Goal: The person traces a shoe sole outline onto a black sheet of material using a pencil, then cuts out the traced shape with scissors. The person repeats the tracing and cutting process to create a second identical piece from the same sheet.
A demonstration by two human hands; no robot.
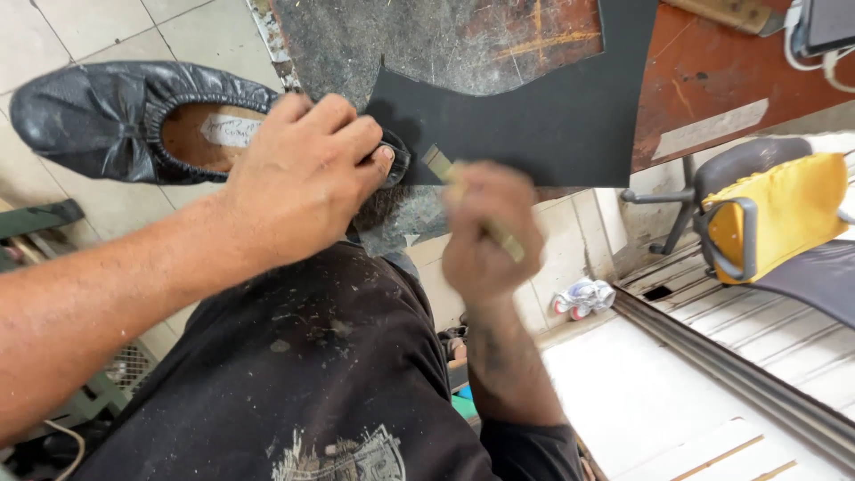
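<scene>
A black ballet flat shoe with a bow and tan insole lies on its side at the upper left. My left hand grips its heel end and presses it against a black sheet of material on the worn workbench. My right hand, blurred by motion, holds a thin pale tool whose tip touches the sheet's lower edge next to the shoe heel.
A chair with a yellow cover stands at the right. Pale floor tiles lie under the shoe. A small wheeled toy rests on the floor below the bench. White cables sit at the top right corner.
</scene>
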